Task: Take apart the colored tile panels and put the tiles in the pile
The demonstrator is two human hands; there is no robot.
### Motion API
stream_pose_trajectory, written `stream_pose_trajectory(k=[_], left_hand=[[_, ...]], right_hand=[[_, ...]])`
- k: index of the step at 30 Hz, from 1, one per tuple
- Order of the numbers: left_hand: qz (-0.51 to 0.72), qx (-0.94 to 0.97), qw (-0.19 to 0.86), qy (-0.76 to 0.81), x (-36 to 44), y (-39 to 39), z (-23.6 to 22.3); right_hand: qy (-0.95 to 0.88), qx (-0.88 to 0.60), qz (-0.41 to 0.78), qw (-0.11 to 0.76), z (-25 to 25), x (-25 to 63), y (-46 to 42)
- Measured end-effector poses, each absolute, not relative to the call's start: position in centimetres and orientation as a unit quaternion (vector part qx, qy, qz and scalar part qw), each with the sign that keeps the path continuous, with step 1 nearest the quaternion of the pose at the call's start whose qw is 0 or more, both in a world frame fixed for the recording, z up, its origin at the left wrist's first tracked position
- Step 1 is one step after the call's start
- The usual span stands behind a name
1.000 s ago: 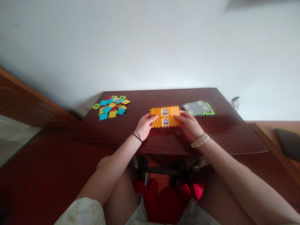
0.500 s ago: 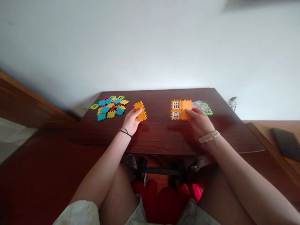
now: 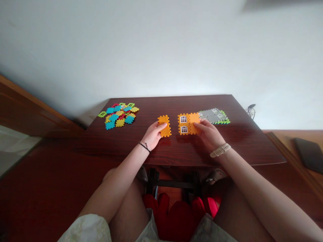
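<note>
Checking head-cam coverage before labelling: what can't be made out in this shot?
Head view only:
- Plain orange panel: left hand covers part of its face.
- Orange window panels: right hand hides their lower right part.
- Coloured tile pile: upper tiles hide lower ones.
- Dark flat object: cut off by the right edge.

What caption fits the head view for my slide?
Left hand holds an orange toy panel; right hand rests on joined orange window panels.
</note>
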State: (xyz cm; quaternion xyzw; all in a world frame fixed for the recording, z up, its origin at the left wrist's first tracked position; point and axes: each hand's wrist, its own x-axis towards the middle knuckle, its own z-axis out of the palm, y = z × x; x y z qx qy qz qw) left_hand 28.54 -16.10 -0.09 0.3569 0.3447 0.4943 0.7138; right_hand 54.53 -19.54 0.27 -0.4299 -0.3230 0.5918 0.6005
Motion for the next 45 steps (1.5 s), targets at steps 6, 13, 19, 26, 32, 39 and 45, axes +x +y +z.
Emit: stream_pose_trajectory(k=[6,13,19,26,32,39,45], left_hand=[[0.489,0.370,0.714,0.337,30.1,-16.4,-0.3],[0.495,0.378,0.704,0.340,30.5,-16.4,-0.1],[0.488,0.385,0.705,0.341,30.8,-16.6,0.1],[0.493,0.364,0.706,0.354,31.1,-16.6,-0.2],[0.491,0.370,0.707,0.349,31.3,-16.5,-0.4],[0.484,0.356,0.733,0.319,31.6,-16.4,-0.2],[0.522,0.356,0.697,0.340,31.9,-16.4,-0.6]], right_hand=[[-0.344,-0.418,0.600,0.588,0.4,52.8,-19.3],[-0.350,-0.418,0.604,0.581,0.2,51.5,-19.3],[-0.356,-0.419,0.606,0.575,0.2,51.3,-19.3],[-0.349,-0.406,0.616,0.579,0.6,51.0,-19.5],[-0.348,-0.416,0.615,0.572,0.5,50.8,-19.5],[-0.332,-0.411,0.636,0.562,0.5,50.8,-19.5],[-0.317,-0.415,0.641,0.562,0.4,50.3,-19.6]])
